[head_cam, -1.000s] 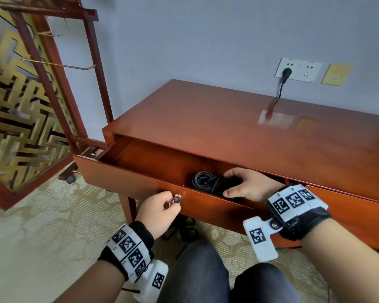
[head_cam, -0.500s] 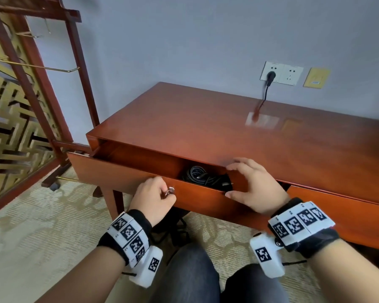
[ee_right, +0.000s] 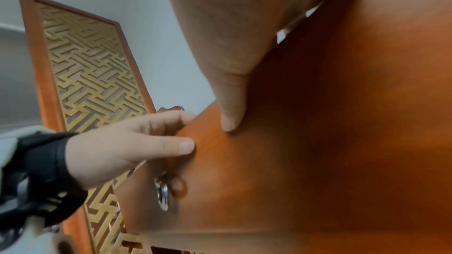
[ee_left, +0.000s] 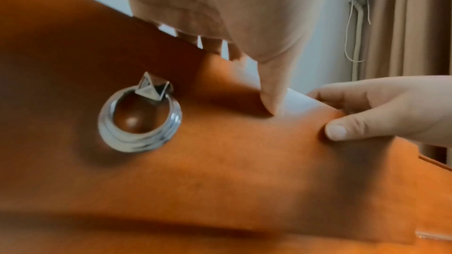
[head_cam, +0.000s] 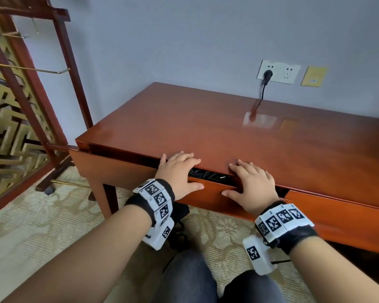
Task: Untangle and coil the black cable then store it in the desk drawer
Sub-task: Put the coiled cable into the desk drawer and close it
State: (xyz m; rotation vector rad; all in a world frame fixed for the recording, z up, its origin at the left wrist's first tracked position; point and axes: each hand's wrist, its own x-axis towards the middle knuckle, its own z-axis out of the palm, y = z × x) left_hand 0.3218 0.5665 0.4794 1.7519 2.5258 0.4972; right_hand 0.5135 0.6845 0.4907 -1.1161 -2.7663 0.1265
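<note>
A: We see both hands at the front edge of the counter point(head_cam: 228, 132). The left hand point(head_cam: 178, 171) has its fingers point(head_cam: 185, 157) straight and a little spread, laid flat on the top edge, while its thumb presses on the front panel of the drawer point(head_cam: 123, 169).

B: We read the right hand point(head_cam: 253, 185) the same way: fingers straight and slightly apart over the edge, thumb lying against the drawer front. Neither hand holds anything.

A: In the left wrist view the left thumb tip touches the wood just right of the silver ring pull point(ee_left: 139, 121), and nothing holds the ring; it hangs flat on the panel.

B: And the black cable point(head_cam: 208, 174)?

A: We find it inside the drawer, a dark bundle of loops showing through the narrow gap between the two hands. The drawer is nearly closed, with only that slit open under the top.

B: From the right wrist view we see the left thumb flat on the panel above the ring pull, edge-on there.

A: Beyond, a black plug point(head_cam: 267, 75) sits in the white wall socket point(head_cam: 278, 72), its cord dropping behind the counter. A wooden screen with gold lattice point(head_cam: 13, 119) stands to the left on the patterned carpet point(head_cam: 42, 215).
</note>
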